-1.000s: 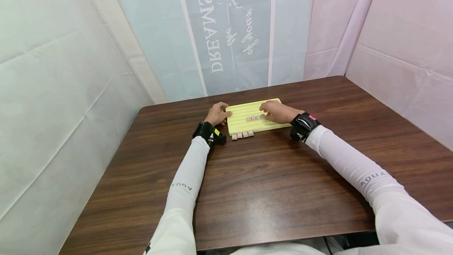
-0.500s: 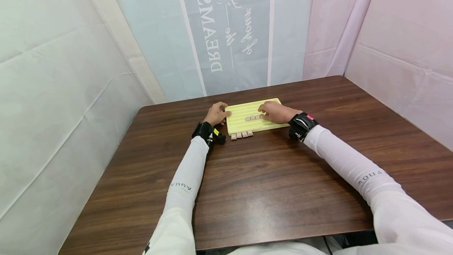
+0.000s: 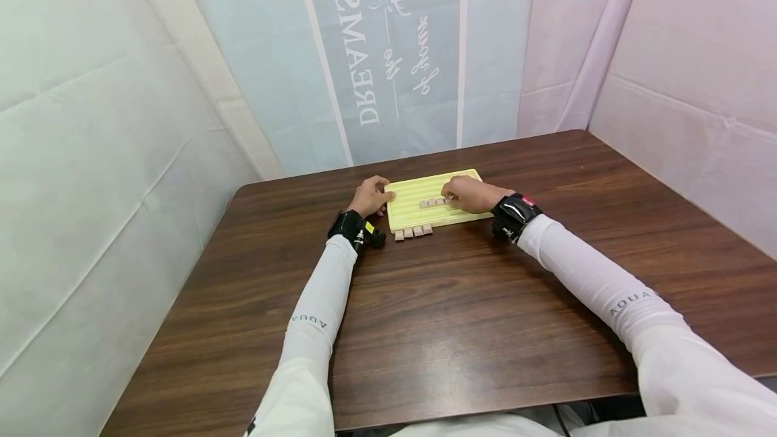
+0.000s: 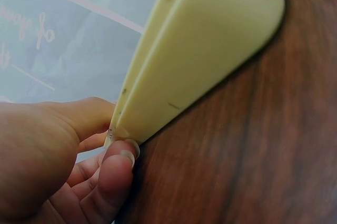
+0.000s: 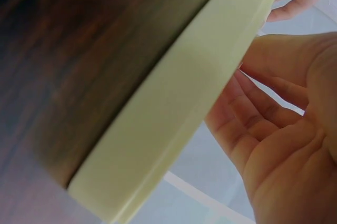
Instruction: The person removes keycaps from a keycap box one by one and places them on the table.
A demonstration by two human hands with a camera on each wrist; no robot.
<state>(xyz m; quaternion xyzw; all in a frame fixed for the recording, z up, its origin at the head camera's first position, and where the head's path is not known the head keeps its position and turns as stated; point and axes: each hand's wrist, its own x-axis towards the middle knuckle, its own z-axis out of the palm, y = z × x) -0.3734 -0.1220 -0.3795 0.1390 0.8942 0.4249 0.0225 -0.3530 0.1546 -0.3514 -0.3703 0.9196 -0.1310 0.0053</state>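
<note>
Yellow tray (image 3: pixel 419 189), with pale tiles (image 3: pixel 432 203)

Lay on the brown table (image 3: pixel 425 329), near its far edge. Was pinched at left end between thumb and curled fingers of the left hand (image 3: pixel 367 196). Carried a row of tiles, including an end tile (image 3: pixel 448 199) held between nearly closed fingers of the right hand (image 3: pixel 473 194). Had four more tiles (image 3: pixel 409 232) just beside its near edge.
</note>
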